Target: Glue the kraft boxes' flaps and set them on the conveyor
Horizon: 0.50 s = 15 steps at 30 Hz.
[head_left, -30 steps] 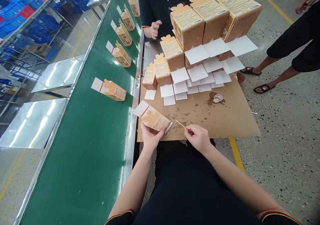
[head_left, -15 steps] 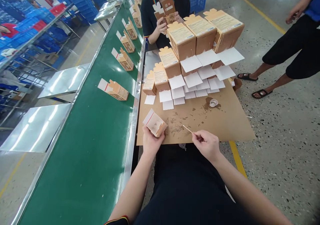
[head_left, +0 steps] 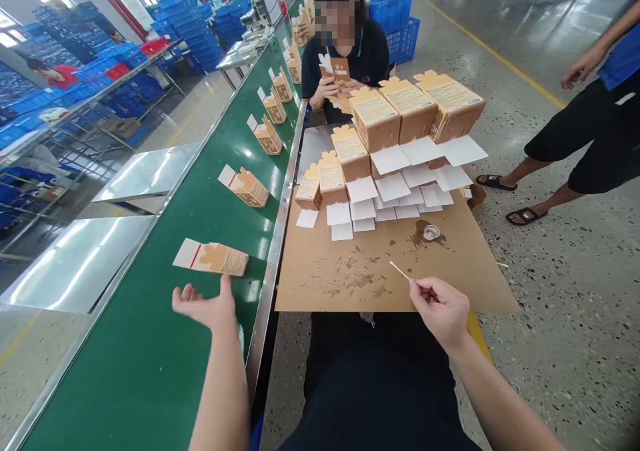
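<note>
While the left hand (head_left: 205,306) hangs open and empty above the green belt (head_left: 165,344), palm up and fingers spread, a flat brown carton (head_left: 213,258) lies on the belt just beyond its fingertips, not touching them. The carton has a white flap with a red stripe at its left end and a pale label panel on its face; the print there is too small to read. The right hand (head_left: 441,309) is closed around the near end of a thin wooden stick (head_left: 400,270), pinched between thumb and fingers, with the stick's far tip over the stained cardboard sheet (head_left: 475,271) that covers the table.

Further along the belt more cartons (head_left: 250,188) of the same kind lie in a row, each with the same white flap and red stripe. On the cardboard sheet stand stacked boxes (head_left: 374,119) with their white flaps (head_left: 391,187) fanned out toward the person; their tops carry label panels with lines of small print and what seems to be a barcode, none of it legible. A small clear dish (head_left: 431,232) sits in a dark stain near the flaps.

Across the table a seated co-worker (head_left: 367,61) in a dark shirt holds another carton in both hands. To the right another person (head_left: 600,114) in black shorts and sandals stands on the speckled floor. Blue crates (head_left: 395,11) are stacked behind.
</note>
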Each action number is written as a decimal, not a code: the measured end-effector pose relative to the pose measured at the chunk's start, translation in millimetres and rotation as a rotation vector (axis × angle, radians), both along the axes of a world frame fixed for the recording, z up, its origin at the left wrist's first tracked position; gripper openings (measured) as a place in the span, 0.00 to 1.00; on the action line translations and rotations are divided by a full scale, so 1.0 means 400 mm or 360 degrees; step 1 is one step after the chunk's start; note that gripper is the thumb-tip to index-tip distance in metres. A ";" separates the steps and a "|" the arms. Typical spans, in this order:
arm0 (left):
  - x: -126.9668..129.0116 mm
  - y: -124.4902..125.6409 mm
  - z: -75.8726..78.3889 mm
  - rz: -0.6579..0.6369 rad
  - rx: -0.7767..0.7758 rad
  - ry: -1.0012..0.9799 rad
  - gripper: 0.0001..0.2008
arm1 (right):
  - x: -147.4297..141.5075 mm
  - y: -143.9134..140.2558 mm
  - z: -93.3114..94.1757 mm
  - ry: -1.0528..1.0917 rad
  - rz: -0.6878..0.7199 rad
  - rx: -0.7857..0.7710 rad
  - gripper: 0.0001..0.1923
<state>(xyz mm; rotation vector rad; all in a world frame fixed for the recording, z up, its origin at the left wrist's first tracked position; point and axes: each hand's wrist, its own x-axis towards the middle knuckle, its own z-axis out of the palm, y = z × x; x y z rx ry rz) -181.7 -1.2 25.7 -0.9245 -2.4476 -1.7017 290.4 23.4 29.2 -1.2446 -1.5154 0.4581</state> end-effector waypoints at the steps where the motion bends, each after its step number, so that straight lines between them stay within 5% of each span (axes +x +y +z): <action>1: 0.030 0.003 -0.004 0.0060 0.0122 0.0104 0.39 | 0.010 -0.005 -0.005 0.0002 -0.0035 -0.0018 0.17; 3: 0.095 0.054 -0.003 -0.0063 0.0289 0.0195 0.32 | 0.024 -0.014 -0.015 0.0008 -0.0097 -0.0043 0.17; 6: 0.177 0.246 0.031 -0.0586 0.0245 0.0027 0.23 | 0.023 -0.015 -0.019 0.0008 -0.0136 -0.0068 0.20; 11: 0.246 0.616 0.116 -0.0906 -0.0435 -0.0446 0.20 | -0.006 0.001 0.006 -0.0022 -0.0058 -0.0057 0.19; 13: 0.255 0.681 0.127 -0.0956 -0.0572 -0.0525 0.18 | -0.011 0.000 0.015 -0.0032 -0.0039 -0.0055 0.17; 15: 0.251 0.683 0.125 -0.0973 -0.0623 -0.0579 0.16 | -0.006 -0.006 0.022 -0.0034 -0.0059 -0.0059 0.16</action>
